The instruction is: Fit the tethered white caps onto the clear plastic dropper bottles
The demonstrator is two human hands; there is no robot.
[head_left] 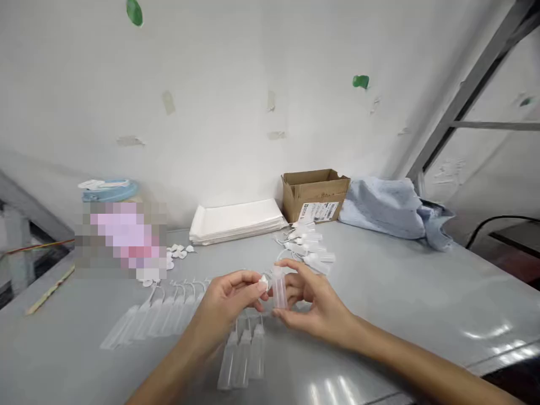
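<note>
My right hand (310, 295) holds a small clear plastic bottle (279, 289) upright between thumb and fingers, its translucent top upward. Just left of it, my left hand (236, 295) pinches a small white cap (264, 281), which is apart from the bottle's body. A thin strap or tube seems to run between cap and bottle, too fine to be sure. Below my hands lie a few similar bottles (241, 360) side by side. A longer row of the same bottles (147, 318) lies to the left, partly covered by my left forearm.
Several capped bottles (310, 247) lie before an open cardboard box (316, 194). A stack of white sheets (238, 219) stands by the wall, with loose white caps (179, 251) to its left. A blue cloth (383, 208) lies right; a blurred pink patch (126, 230) sits left.
</note>
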